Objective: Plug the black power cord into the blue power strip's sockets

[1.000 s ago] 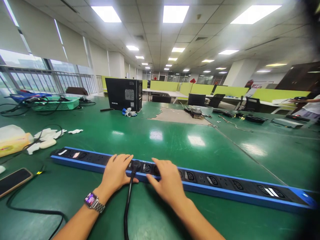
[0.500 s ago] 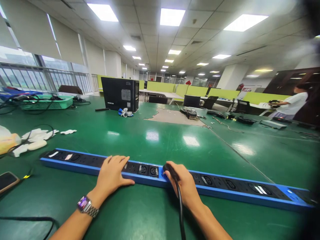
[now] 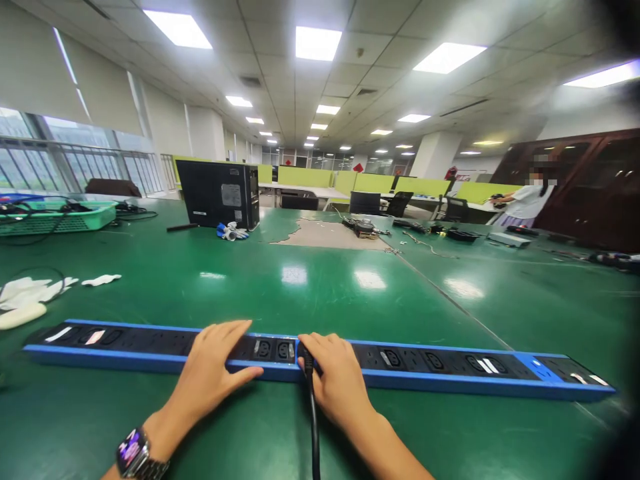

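A long blue and black power strip (image 3: 200,360) lies across the green table, with rows of sockets on its upper face. My left hand (image 3: 215,363) rests over the strip left of its middle, thumb and fingers spread apart, a watch (image 3: 134,453) on the wrist. Just right of two sockets, my right hand (image 3: 333,373) is closed on a black plug (image 3: 306,360) at the blue section of the strip. The black cable (image 3: 314,427) runs down from the plug to the bottom edge. Fingers partly hide the plug's front end.
Behind stand a black computer case (image 3: 215,193) and blue-white gloves (image 3: 233,231). At left are a green basket (image 3: 90,219) and white scraps (image 3: 30,293). Loose parts (image 3: 363,227) and a grey box (image 3: 509,239) lie farther back. A person (image 3: 530,200) stands at far right.
The view has turned right, so the hands and computer case appear farther left, and the strip's right end shows. The right hand still holds the plug; the far person's arms have shifted slightly.
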Tool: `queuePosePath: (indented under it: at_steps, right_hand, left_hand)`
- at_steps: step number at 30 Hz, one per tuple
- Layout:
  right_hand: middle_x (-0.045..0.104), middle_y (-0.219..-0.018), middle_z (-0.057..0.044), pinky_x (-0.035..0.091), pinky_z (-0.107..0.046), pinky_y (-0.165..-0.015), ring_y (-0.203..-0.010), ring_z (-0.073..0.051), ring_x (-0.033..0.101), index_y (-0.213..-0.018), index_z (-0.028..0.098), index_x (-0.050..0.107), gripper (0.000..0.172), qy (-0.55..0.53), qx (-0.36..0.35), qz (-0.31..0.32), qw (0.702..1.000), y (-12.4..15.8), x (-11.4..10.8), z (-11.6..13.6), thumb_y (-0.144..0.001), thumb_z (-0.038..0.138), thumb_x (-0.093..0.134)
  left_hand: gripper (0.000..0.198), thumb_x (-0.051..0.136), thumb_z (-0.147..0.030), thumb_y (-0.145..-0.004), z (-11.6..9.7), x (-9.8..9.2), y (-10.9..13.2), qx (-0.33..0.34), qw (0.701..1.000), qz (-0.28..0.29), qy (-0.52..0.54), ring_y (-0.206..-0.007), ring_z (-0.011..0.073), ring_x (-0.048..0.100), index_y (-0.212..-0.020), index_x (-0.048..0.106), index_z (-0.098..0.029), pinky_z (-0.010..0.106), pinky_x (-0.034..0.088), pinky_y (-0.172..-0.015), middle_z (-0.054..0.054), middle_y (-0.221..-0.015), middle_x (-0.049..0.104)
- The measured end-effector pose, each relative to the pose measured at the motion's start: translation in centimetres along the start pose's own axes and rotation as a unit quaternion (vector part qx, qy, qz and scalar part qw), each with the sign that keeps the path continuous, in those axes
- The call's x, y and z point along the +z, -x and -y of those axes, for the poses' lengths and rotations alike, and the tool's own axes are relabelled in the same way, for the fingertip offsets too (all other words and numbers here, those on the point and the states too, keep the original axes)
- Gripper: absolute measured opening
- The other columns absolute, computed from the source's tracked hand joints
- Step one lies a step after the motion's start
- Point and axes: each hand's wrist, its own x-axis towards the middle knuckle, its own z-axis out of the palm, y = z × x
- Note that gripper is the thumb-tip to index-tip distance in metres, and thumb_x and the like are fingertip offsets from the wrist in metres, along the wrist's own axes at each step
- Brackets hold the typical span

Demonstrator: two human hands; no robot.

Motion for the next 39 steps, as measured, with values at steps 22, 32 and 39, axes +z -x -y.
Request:
queuePosePath:
  at_steps: [22, 32, 39]
  right_hand:
    - [0.066, -0.119, -0.006, 0.034, -0.049, -0.102, -0.111, -0.027, 0.056, -0.117, 0.024, 0.063, 0.056, 0.027, 0.103, 0.027, 0.994, 1.0, -1.9, -3.6, -0.070, 0.055, 0.070]
    - [0.066, -0.118, -0.005, 0.035, -0.048, -0.101, -0.110, -0.026, 0.057, -0.115, 0.025, 0.064, 0.053, 0.026, 0.107, 0.022, 0.994, 1.0, -1.9, -3.6, -0.070, 0.052, 0.071]
    - [0.066, -0.118, -0.007, 0.035, -0.044, -0.100, -0.110, -0.024, 0.055, -0.118, 0.021, 0.061, 0.045, -0.029, 0.065, 0.016, 0.997, -0.8, -0.2, 0.5, -0.078, 0.041, 0.066]
  left_hand:
    - [0.045, 0.052, -0.051, -0.087, 0.4, -1.5, -0.8, -0.134, 0.968, -0.190, 0.093, -0.089, 0.0247, 0.070, -0.118, 0.062, -0.020, 0.034, 0.055, -0.080, 0.007, -0.106, 0.073]
    - [0.032, 0.053, -0.042, -0.089, 1.2, -0.2, 0.0, 0.007, 0.995, -0.059, 0.083, -0.102, 0.0222, 0.066, -0.116, 0.065, -0.028, 0.035, 0.052, -0.089, 0.003, -0.112, 0.071]
    - [0.049, 0.057, -0.043, -0.086, 1.5, -0.6, 0.2, 0.002, 0.998, 0.007, 0.056, -0.113, 0.0257, 0.060, -0.133, 0.051, -0.028, 0.043, 0.047, -0.097, 0.006, -0.122, 0.066]
